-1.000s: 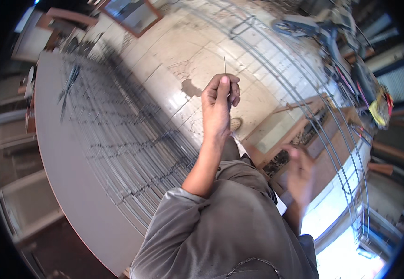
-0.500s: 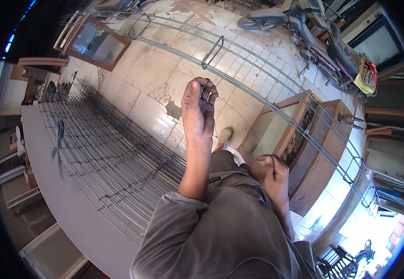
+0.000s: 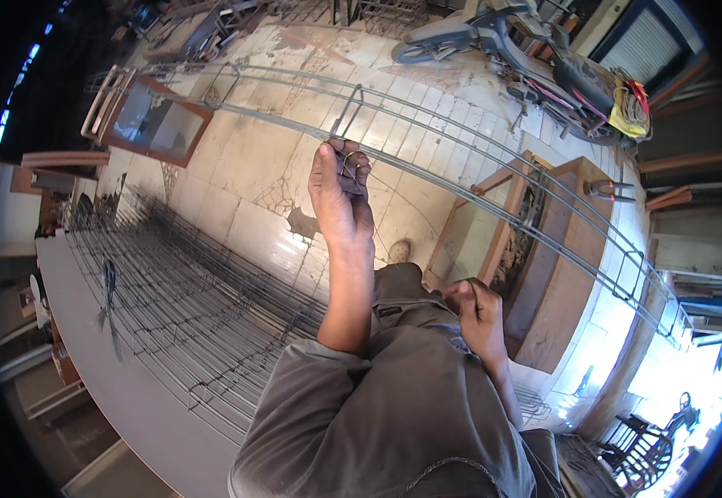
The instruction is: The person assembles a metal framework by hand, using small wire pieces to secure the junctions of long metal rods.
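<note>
My left hand (image 3: 342, 195) is raised with its fingers curled around a thin wire (image 3: 349, 159). Its fingertips are near a rectangular steel stirrup (image 3: 347, 111) on a long frame of steel bars (image 3: 427, 168); whether they touch is hard to tell. From this hand a fine strand seems to curve off to the right. Lower down, close to my lap, my right hand (image 3: 482, 314) is closed, and what it may hold is hidden. On the left, a stack of welded or tied bar frames (image 3: 203, 307) lies on a grey tabletop (image 3: 141, 407), beside a bundle of wire (image 3: 109, 286).
A wooden box-like cabinet (image 3: 564, 307) stands to the right under the bar frame, with red-handled pliers (image 3: 610, 191) on it. A glazed wooden panel (image 3: 157, 120) is at the upper left. A motorcycle (image 3: 535, 70) stands at the far right on the tiled floor.
My left hand has come closer to the bar frame's stirrup. My right hand's fingers have curled in more, and the hand sits slightly further left. The whole view has shifted a little.
</note>
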`<state>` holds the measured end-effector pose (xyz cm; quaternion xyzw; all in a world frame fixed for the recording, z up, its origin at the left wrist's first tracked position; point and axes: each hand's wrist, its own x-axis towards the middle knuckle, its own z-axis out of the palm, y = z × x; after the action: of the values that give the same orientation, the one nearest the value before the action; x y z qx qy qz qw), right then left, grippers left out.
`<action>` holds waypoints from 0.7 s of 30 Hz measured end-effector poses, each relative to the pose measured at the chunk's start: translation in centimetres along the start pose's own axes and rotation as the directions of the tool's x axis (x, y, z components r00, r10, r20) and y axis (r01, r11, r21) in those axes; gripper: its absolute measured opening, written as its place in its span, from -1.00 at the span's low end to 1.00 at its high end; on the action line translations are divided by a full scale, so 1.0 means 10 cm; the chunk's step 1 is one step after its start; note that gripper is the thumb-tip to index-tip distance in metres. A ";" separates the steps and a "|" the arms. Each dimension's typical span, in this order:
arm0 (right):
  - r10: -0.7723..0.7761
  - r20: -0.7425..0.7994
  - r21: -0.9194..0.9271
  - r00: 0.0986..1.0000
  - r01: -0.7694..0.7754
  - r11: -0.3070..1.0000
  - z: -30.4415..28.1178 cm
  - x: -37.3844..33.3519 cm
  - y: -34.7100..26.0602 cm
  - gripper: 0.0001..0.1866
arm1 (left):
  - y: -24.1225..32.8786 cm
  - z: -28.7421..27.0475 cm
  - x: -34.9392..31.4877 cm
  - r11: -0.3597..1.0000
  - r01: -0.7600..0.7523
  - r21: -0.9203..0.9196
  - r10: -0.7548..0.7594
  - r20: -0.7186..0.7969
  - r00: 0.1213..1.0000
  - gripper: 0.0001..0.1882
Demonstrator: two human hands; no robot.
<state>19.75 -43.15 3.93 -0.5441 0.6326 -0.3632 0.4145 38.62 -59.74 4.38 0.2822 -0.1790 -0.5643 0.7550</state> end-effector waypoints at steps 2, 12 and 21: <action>0.021 -0.031 0.040 0.999 -0.020 0.999 -0.08 -0.08 0.00 -0.75 | -0.05 0.15 -0.06 0.999 0.013 -0.030 -0.014 -0.018 1.000 -0.75; -0.102 -0.259 0.539 0.960 0.232 0.810 -0.61 -0.93 0.75 -0.87 | 0.34 0.19 0.00 0.871 0.180 -0.457 -0.088 0.216 0.972 -0.88; 0.060 -0.556 0.573 0.829 0.330 0.751 -0.86 -1.45 0.84 -0.69 | 0.15 0.53 -0.21 0.658 0.458 -0.598 -0.348 0.298 0.889 -0.87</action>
<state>9.52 -27.53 1.49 -0.2875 0.5149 -0.7273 0.3511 35.95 -58.58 9.58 -0.0123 0.0376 -0.7642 0.6437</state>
